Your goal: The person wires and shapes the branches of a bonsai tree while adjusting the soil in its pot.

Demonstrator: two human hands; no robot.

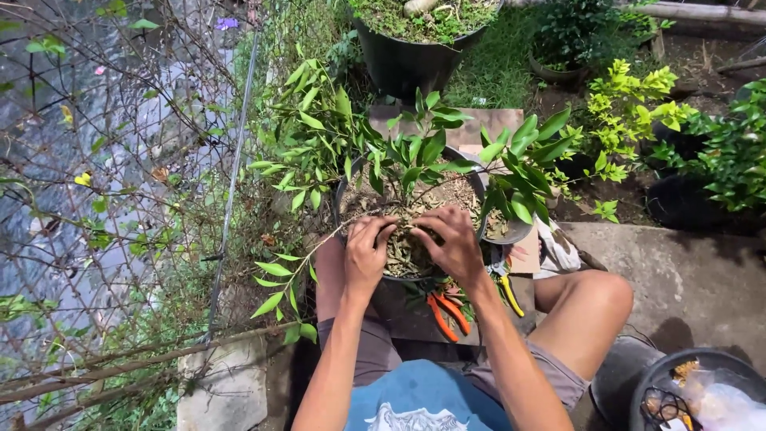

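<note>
A black pot (341, 190) with a leafy green plant (415, 152) stands between my knees, its soil covered with dry leaf litter (408, 251). My left hand (365, 254) rests on the litter at the near left of the pot, fingers curled into it. My right hand (453, 241) presses on the litter just to the right, fingers bent down. Whether either hand grips anything is hidden by the fingers. Orange-handled pliers (444, 313) and yellow-handled shears (507, 289) lie on the ground below the pot, near my right forearm.
A large black pot (411, 60) stands behind. More potted shrubs (726, 152) sit at the right. A wire fence (112, 160) with bare branches runs along the left above water. A black bucket (650, 383) with a plastic bag is at the lower right, on concrete.
</note>
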